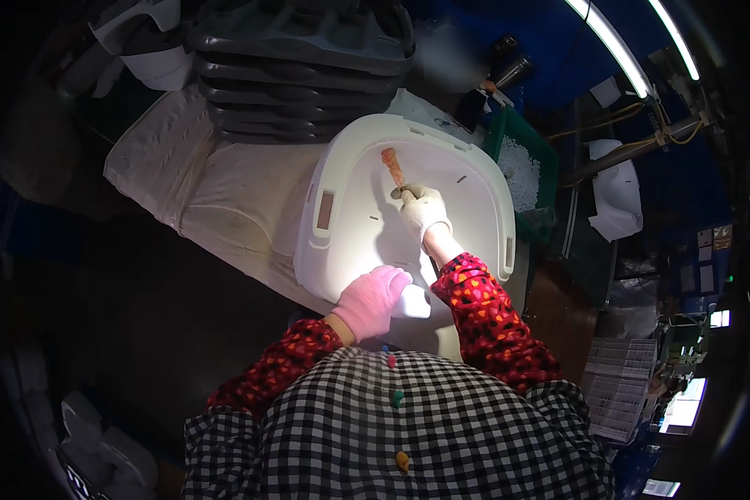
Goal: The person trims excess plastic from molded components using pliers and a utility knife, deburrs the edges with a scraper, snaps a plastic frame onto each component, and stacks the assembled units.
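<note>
Clothing: nearest, a black-and-white checked garment [342, 425] fills the bottom, with coloured buttons [402, 461] down its front (one is orange); red patterned sleeves [496, 312] cover both forearms.
Left hand: the left hand [368, 302], in a pink glove, is closed on the near edge of the tub, thumb uppermost, beside a brightly lit white part; how tightly it grips cannot be told.
Right hand: the right hand [425, 211], in a pale glove that stops at the wrist, reaches over the tub's inside, fingers wrapped firmly around a tool.
Tool: the tool [392, 169] shows a mottled orange-brown length pointing away from the wearer; the rest is mostly hidden by the hand.
White tub: the white tub [350, 225], a rounded moulded shell with slots, lies hollow side up under both hands.
Work surface: an off-white covering [233, 187], creased and stained, spreads out beside the tub.
Dark stack: grey moulded parts [300, 79] stand piled beyond, to the left.
Green crate: right of the tub, a green crate [547, 179] holds small white pieces [518, 171].
Background: tube lights [612, 46] glow at upper right.
</note>
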Tool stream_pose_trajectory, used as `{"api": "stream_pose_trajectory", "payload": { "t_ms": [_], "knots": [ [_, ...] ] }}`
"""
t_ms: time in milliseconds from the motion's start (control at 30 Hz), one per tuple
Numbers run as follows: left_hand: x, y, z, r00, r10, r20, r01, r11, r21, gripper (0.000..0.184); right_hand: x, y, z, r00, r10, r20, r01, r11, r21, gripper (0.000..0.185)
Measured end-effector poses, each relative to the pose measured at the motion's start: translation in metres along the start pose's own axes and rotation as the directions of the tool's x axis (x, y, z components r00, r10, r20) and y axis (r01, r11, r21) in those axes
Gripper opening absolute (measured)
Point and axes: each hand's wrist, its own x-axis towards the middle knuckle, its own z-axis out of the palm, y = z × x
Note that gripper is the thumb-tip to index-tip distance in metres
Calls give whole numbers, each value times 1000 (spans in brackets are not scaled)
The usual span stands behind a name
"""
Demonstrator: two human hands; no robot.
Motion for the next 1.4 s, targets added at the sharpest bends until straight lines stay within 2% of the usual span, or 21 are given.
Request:
{"api": "stream_pose_trajectory", "payload": {
  "t_ms": [67, 133, 200, 267, 333, 400, 433, 467, 533, 600, 633, 667, 733, 833, 867, 967, 1000, 1067, 1167, 1333, 1400],
  "knots": [
    [1, -1, 1, 1000, 17, -7, -17, 1000, 18, 49, -6, -3, 2, 986, -140, -93, 106, 948, -302, 23],
    [2, 1, -4, 995, -61, 75, 61, 998, 10, 48, -17, -10, -4, 972, -209, -110, 158, 923, -351, 21],
    [2, -4, 3, 995, -56, 87, 54, 998, 18, 50, -39, -20, -8, 818, -575, 0, 486, 691, -535, 19],
    [0, -2, 6, 992, -57, 108, 56, 998, 16, 52, -50, -40, -22, 706, -658, -261, 541, 740, -401, 17],
    [3, 2, -4, 998, 3, 57, -3, 1000, -1, 58, -45, -35, -52, 773, -528, -351, 455, 848, -272, 18],
    [11, 9, -13, 990, 1, 140, 1, 1000, -10, 66, -53, -20, -84, 857, -411, -312, 422, 906, -35, 22],
    [16, 13, -15, 981, -28, 190, 29, 1000, -1, 68, -64, -22, -99, 946, -200, -255, 256, 943, 211, 25],
    [20, 14, -14, 970, -56, 237, 56, 998, 9, 70, -79, -22, -110, 973, -74, -219, 156, 909, 387, 27],
    [31, 22, -17, 968, -3, 253, -7, 999, 40, 73, -97, -6, -130, 958, -36, -286, 189, 826, 530, 25],
    [52, 42, -40, 921, -153, 358, 112, 985, 132, 71, -116, 12, -156, 936, -41, -351, 255, 765, 592, 24],
    [66, 46, -52, 949, -112, 295, 101, 994, 50, 68, -128, 15, -167, 903, -31, -428, 310, 737, 601, 24],
    [84, 59, -75, 974, -35, 222, 74, 983, -169, 73, -140, 16, -178, 863, -19, -504, 368, 706, 604, 24],
    [114, 77, -107, 958, -167, 234, 240, 912, -332, 63, -159, 25, -195, 787, -13, -617, 448, 699, 557, 24],
    [153, 93, -131, 963, -121, 241, 264, 610, -747, 37, -168, 40, -198, 744, 38, -667, 448, 713, 540, 27],
    [159, 102, -142, 941, -165, 295, 336, 544, -769, 35, -169, 47, -194, 745, 79, -662, 410, 729, 548, 28],
    [185, 67, -129, 939, -220, 265, 345, 570, -746, 35, -170, 57, -176, 800, 91, -593, 319, 773, 549, 27],
    [184, 80, -136, 917, -265, 298, 395, 499, -771, 30, -168, 65, -173, 801, 79, -593, 332, 766, 550, 27],
    [188, 70, -133, 930, -241, 276, 358, 442, -822, 31, -162, 83, -168, 802, 48, -595, 269, 861, 432, 28],
    [191, 56, -134, 916, -249, 315, 395, 411, -822, 30, -161, 88, -164, 828, 56, -558, 236, 868, 437, 22],
    [186, 65, -135, 929, -247, 277, 365, 477, -800, 30, -151, 93, -148, 868, 54, -494, 240, 825, 512, 19],
    [183, 66, -135, 936, -235, 261, 345, 487, -802, 30, -144, 102, -141, 839, -40, -542, 240, 922, 304, 21]
  ]
}}
